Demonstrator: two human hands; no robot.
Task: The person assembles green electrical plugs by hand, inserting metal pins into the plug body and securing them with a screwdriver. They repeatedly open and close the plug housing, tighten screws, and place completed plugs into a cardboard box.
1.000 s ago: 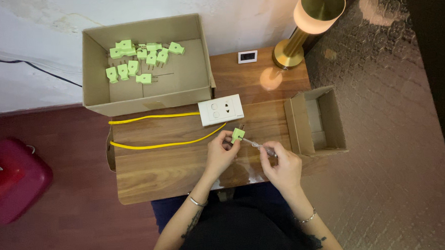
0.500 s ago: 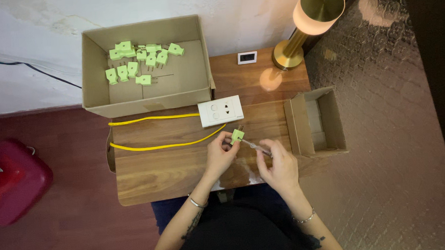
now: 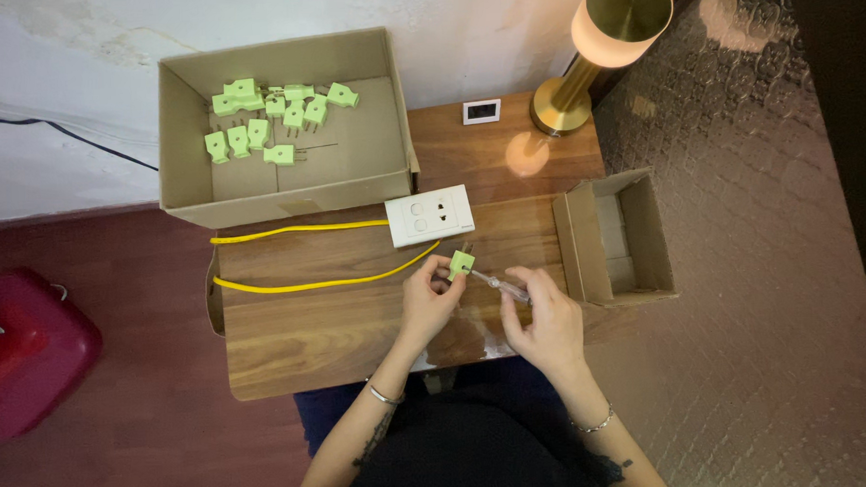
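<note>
Nearest the camera, two bare forearms rise from the bottom edge, each with a thin bracelet at the wrist; the body below is cut off. Over the front of the wooden table (image 3: 291, 337), the left hand (image 3: 428, 302) is curled with its fingertips pinched on a small green plug (image 3: 461, 264), held up just above the wood with its prongs pointing away. Just beside it, the right hand (image 3: 545, 318) is closed around a slim screwdriver (image 3: 498, 285), whose tip meets the plug; its handle is mostly hidden in the fingers.

Beyond the hands, a white socket (image 3: 430, 215) lies on the table, and two yellow wires (image 3: 302, 257) run leftward from it. To the right stands a small open cardboard box (image 3: 613, 238), its inside hard to make out. Farther back, a larger cardboard box (image 3: 282, 123) holds a scatter of green plugs (image 3: 267, 114). A brass lamp (image 3: 599, 41) stands at the far right corner, and a red container (image 3: 24, 349) sits on the floor at left, partly cut off.
</note>
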